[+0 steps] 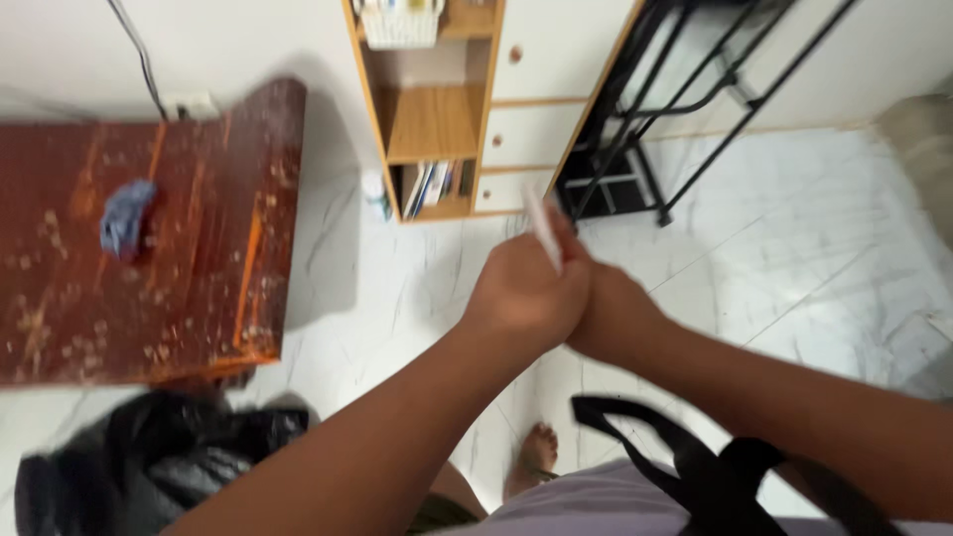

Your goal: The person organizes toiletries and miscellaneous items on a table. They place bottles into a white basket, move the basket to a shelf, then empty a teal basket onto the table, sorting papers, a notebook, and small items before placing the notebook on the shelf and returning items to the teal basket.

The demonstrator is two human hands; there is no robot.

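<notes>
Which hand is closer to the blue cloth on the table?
Left. The left hand is right of the blue cloth, across the floor; the right hand is farther right.

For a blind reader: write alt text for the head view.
Seen from above, the left hand and right hand are pressed together over a white marble floor, with a thin white blurred object sticking up between them. A worn red-brown table with a blue cloth stands left, a shelf behind.

Worn red-brown table (pixel 199 248) w/ blue cloth (pixel 127 218); wood shelf unit (pixel 437 119); black bag (pixel 149 467) on floor.
</notes>
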